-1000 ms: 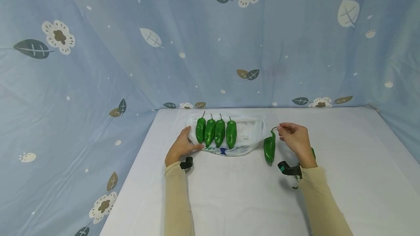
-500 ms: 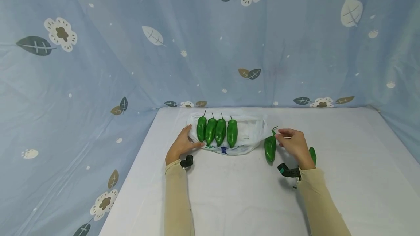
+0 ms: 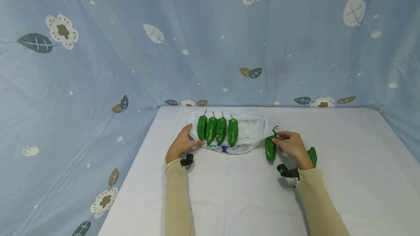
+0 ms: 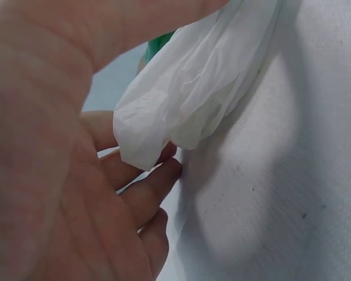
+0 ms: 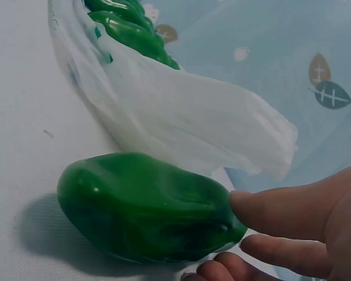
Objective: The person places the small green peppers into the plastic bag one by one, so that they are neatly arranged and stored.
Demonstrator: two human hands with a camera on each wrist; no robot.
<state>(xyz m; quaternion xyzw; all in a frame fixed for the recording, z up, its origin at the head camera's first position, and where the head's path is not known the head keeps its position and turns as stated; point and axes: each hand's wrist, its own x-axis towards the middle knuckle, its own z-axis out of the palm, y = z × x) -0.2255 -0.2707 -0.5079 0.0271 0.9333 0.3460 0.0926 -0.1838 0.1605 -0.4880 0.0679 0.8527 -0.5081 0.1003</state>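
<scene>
A white plastic bag (image 3: pixel 244 149) lies at the back of the table, with several green peppers (image 3: pixel 221 131) side by side on its left and middle part. My left hand (image 3: pixel 181 144) rests at the bag's left end, thumb along the front and fingers spread at the side. In the left wrist view a loose fold of the bag hangs between thumb and fingers. Just right of the bag lies another green pepper (image 3: pixel 270 150), its stem pointing away. My right hand (image 3: pixel 292 144) pinches this pepper near its stem end, thumb on top in the right wrist view.
Partly behind the right wrist lies one more green pepper (image 3: pixel 312 156). A white cloth covers the table (image 3: pixel 242 196). Blue patterned fabric (image 3: pixel 210 46) hangs at the back and left edges.
My right hand has let go of the pepper's stem and come down to pinch the pepper just below it. The left hand stays at the bag.
</scene>
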